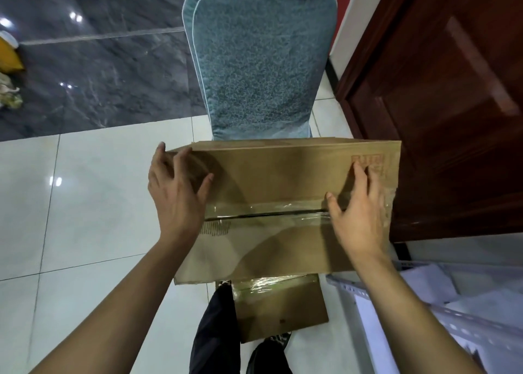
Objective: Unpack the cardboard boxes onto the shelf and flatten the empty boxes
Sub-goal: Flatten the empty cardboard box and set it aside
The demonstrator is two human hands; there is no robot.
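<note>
While both hands sit on it, large cardboard box [283, 192] = landmark, sealed, clear tape along the centre seam.

Counts:
- 2 boxes: large one plus smaller cardboard box [280, 308] below its near edge, partly hidden under it.
- 2 hands, 1 blue cushion [260, 62], 1 wooden door [441, 96], 1 white shelf [396, 303].
- Yellow item [8, 56] well left of the large box, at frame edge; can't tell what.

Edges / room:
- Far edge of large box touching or overlapping the cushion's lower end; can't tell which.
- Right edge close against the door.
- Shelf near the box's near-right corner, white sheets lying in it.
- Open white floor tile [85, 204] left of the box; dark glossy tile beyond that.
- Legs in dark trousers [215, 331] beside the smaller box, below the large box's near edge.

Hands vs box:
- Left hand [175, 187] at far-left corner, fingers wrapped over the edge, thumb on the top face. Gripping.
- Right hand [356, 212] flat on the top face near the right edge, fingers spread straight, thumb near the tape seam. Pressing, no grip.
</note>
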